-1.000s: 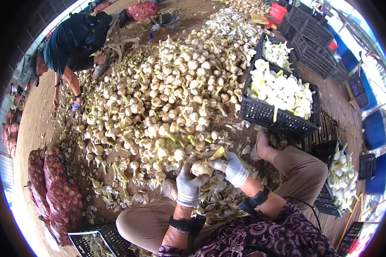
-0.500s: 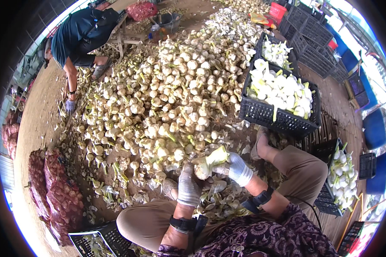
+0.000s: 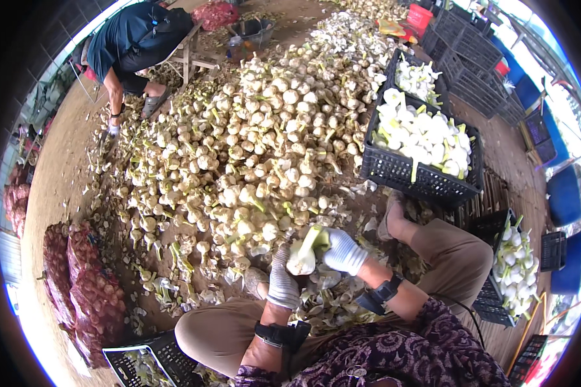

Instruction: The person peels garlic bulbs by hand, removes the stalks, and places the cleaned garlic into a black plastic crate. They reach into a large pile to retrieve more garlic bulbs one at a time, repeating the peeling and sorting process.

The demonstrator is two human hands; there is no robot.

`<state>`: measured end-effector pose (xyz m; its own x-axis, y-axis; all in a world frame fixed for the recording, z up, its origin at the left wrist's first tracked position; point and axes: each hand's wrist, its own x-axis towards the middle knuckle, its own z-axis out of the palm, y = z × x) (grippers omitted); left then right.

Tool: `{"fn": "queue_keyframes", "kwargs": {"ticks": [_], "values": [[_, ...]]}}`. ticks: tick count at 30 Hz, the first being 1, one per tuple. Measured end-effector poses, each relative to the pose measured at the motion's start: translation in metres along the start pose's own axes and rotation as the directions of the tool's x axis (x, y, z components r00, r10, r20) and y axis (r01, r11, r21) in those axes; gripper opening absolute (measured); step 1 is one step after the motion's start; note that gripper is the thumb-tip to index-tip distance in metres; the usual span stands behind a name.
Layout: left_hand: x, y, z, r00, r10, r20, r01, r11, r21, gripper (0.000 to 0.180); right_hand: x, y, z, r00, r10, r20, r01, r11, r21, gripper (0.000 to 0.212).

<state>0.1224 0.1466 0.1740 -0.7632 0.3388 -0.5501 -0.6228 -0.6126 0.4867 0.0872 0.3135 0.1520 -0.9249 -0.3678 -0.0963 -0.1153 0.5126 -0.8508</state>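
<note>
Between my gloved hands is a garlic bulb (image 3: 301, 261), white and smooth, its green-yellow stem pointing up and to the right. My left hand (image 3: 283, 282) is closed round the bulb's left side. The fingers of my right hand (image 3: 344, 252) are closed on the stem; their tips are partly hidden behind it. Both gloves are white-grey and striped, and the left one is dirty at the fingers. Just beyond my hands lies a big heap of unpeeled garlic (image 3: 265, 142). Loose garlic skins (image 3: 332, 303) cover the ground between my legs.
A black crate (image 3: 423, 177) of peeled white garlic stands right of the heap, another crate (image 3: 494, 300) beside my right knee. Red mesh sacks (image 3: 93, 290) lie at the left, near a crate with skins (image 3: 152, 371). A co-worker (image 3: 132, 45) bends down at the far left.
My right hand has moved slightly left and down along the stem. The bulb now shows a whiter, cleaner surface. The co-worker's arm has shifted right and up.
</note>
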Motion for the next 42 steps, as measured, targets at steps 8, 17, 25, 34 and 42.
{"fn": "queue_keyframes", "kwargs": {"ticks": [8,17,25,34,42], "values": [[0.008,-0.014,-0.002,0.912,0.408,-0.049,-0.36,0.852,0.38,0.064,-0.017,-0.035,-0.025,0.986,0.168,-0.005,-0.098,0.601,0.793,0.039],[0.003,0.014,-0.004,0.912,0.384,-0.143,-0.386,0.922,0.016,0.027,-0.019,-0.015,-0.013,0.917,0.393,0.075,-0.133,0.122,0.984,0.015],[-0.014,0.02,0.023,0.891,0.448,0.071,-0.452,0.862,0.23,0.024,-0.008,0.007,-0.002,0.939,0.298,-0.173,-0.201,0.881,0.429,0.012],[0.001,-0.023,-0.019,0.961,-0.064,0.269,-0.256,0.162,0.953,0.022,-0.004,0.025,-0.024,0.836,0.541,-0.091,-0.044,0.232,0.972,0.016],[0.008,-0.017,0.024,0.956,0.289,0.056,-0.199,0.492,0.847,0.031,-0.015,0.027,-0.007,0.785,0.608,-0.119,0.019,0.168,0.986,0.018]]}}
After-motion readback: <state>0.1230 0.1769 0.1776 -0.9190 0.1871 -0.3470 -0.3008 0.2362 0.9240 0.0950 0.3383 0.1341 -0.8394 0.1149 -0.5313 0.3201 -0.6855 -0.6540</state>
